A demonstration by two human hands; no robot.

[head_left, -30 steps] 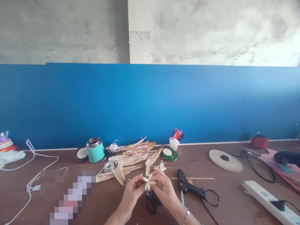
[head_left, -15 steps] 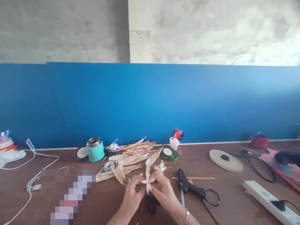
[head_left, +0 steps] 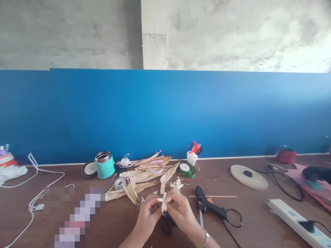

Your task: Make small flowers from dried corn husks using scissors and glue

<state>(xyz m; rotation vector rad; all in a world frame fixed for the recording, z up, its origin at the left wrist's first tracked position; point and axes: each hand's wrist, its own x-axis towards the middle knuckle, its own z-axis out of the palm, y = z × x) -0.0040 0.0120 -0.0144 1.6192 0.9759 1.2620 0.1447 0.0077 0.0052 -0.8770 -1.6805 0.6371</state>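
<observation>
A small pale husk flower (head_left: 163,202) is pinched between both of my hands above the brown table (head_left: 232,220). My left hand (head_left: 146,217) closes its fingertips on the flower's left side. My right hand (head_left: 183,212), with a bracelet at the wrist, closes on its right side. Black scissors (head_left: 167,223) lie on the table just under my hands. A pile of dried corn husks (head_left: 144,177) lies right behind them, with another small husk flower (head_left: 178,183) beside it.
A black glue gun (head_left: 207,204) with its cord lies to the right of my hands, by a thin wooden stick (head_left: 214,196). Green ribbon roll (head_left: 186,169), tape rolls, a teal jar (head_left: 104,165), a white disc (head_left: 248,177), a power strip (head_left: 297,220) and white cables (head_left: 33,199) lie around.
My hands have stayed in place and only shifted their fingers a little on the flower, which sits slightly lower than a second ago.
</observation>
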